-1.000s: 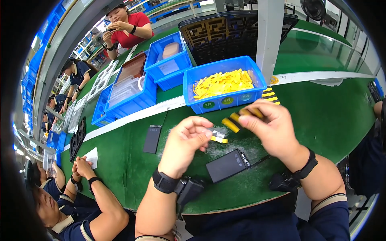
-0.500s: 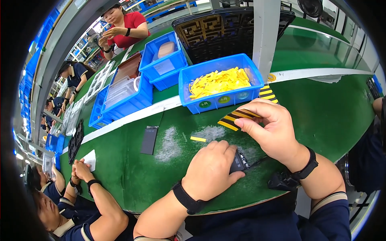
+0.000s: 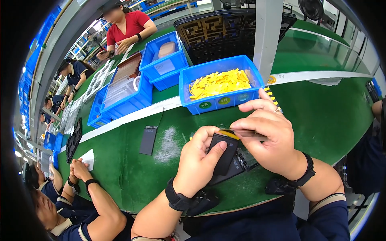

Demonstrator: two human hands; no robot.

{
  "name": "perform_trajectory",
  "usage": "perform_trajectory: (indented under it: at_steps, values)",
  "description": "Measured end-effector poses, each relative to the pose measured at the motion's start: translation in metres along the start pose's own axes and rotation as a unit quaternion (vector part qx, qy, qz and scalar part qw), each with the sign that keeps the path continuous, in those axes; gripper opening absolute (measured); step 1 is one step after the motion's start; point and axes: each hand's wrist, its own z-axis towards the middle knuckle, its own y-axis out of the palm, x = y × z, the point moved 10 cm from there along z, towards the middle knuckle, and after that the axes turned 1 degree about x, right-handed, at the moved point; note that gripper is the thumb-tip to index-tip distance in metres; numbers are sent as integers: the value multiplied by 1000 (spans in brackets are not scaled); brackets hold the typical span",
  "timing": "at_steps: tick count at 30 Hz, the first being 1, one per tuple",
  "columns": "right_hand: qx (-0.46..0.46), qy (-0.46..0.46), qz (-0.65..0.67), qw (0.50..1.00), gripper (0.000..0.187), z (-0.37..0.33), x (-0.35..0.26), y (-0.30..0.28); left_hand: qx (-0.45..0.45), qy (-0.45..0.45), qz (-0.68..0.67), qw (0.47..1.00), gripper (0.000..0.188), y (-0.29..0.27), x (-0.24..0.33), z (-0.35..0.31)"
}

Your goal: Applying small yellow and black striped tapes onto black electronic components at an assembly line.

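Observation:
My left hand (image 3: 196,156) is closed around a flat black phone battery (image 3: 224,154), its thumb lying across the face. A yellow strip (image 3: 229,134) shows at the battery's upper edge. Right beside that edge, my right hand (image 3: 273,138) pinches a thin striped sheet (image 3: 250,135), smeared by motion. Whether the sheet touches the battery I cannot tell. Below the held battery, another dark flat piece (image 3: 227,176) with a shiny strip at its end lies on the green table. A separate black battery (image 3: 148,140) lies farther left.
Beyond my hands stands a blue bin (image 3: 221,105) full of yellow pieces, with a grey post (image 3: 265,44) behind it. More blue bins (image 3: 128,100) are to its left. White powder (image 3: 169,146) marks the tabletop (image 3: 132,164). A co-worker's clasped hands (image 3: 79,168) rest at the left.
My left hand has lifted from the table and now holds a battery upright. My right hand has brought the striped sheet down to its upper edge. The co-worker in red has lowered their hands.

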Motion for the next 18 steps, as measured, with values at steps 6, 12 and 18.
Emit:
perform_trajectory:
  at_steps: [6,12,18]
  values:
    - [-17,32,58,998,17,-4,15,9,-9,-6,-39,999,23,2,4,-1]
    - [-30,50,92,994,18,-3,17,11,-14,-10,-40,999,23,2,5,-2]
    - [-28,33,71,997,20,-3,14,12,-16,-15,-37,999,23,2,6,-2]
